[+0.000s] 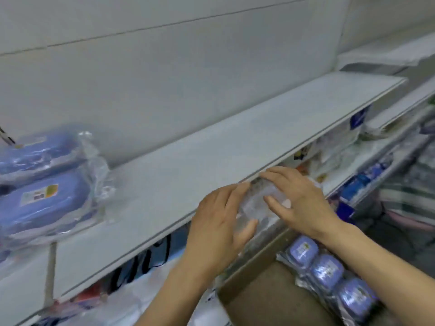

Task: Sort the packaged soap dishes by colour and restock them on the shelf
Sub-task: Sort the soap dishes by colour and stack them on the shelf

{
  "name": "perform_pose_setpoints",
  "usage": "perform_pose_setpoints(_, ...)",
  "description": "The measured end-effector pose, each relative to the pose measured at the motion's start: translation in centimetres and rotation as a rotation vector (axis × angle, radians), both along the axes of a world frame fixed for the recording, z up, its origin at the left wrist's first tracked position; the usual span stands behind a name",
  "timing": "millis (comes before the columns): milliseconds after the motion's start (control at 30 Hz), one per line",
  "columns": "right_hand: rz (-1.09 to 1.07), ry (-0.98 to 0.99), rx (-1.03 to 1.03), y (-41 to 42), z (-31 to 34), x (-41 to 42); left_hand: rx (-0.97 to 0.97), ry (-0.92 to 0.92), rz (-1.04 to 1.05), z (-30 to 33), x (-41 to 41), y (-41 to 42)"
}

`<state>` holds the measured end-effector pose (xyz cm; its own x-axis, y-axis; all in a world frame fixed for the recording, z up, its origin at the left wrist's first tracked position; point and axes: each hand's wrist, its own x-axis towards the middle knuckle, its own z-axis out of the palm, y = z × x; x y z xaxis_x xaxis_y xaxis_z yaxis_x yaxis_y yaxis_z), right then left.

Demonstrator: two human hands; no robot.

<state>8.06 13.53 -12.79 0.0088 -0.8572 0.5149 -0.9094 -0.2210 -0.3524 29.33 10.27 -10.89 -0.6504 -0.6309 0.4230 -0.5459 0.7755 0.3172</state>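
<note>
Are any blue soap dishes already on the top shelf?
Yes, blue packaged soap dishes lie stacked at the left end of the white shelf.

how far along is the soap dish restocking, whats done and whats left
Early on. Done: a few blue packaged dishes lie stacked at the shelf's left end. In hand: the left hand and right hand hold a clear or pale packaged dish at the shelf's front edge. Left: at least three blue dishes wait in the cardboard box.

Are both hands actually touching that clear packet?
Touching. The head view shows the left hand and right hand clasping the clear packet from either side.
</note>
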Motion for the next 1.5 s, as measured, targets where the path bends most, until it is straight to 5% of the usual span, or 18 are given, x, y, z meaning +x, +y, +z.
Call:
perform_pose_setpoints(233, -0.185, -0.152, 0.463, 6.5, -9.9, -15.9, 0.478, -0.114, -0.059, -12.3, -13.5, 2.7)
perform_pose_setpoints(433, -0.224, -0.099, 0.876, 8.7, -22.2, -21.2, 0.779, -0.196, 0.020, -23.1, -20.4, 2.5)
perform_pose_setpoints(633, -0.245, 0.118, 1.080, 7.9, -32.9, -21.8, 0.789, -0.372, 0.090, -34.4, -25.5, -0.5)
perform_pose_setpoints(867, -0.088, 0.451, 0.869, 6.4, -40.5, -21.8, 0.568, -0.654, 0.177, -43.2, -29.2, -1.3)
perform_pose_setpoints(1100, -0.104, 0.436, 0.833, 6.1, -40.6, -21.6, 0.533, -0.616, 0.192, -43.8, -28.6, -1.7)
perform_pose_setpoints(1267, -0.036, 0.377, 0.894, 7.8, -35.1, -21.7, 0.652, -0.405, 0.217, -39.0, -24.3, -0.7)
perform_pose_setpoints(1500, -0.064, 0.039, 0.752, 9.8, -26.4, -19.2, 0.709, -0.113, 0.292, -29.4, -16.3, 1.9)
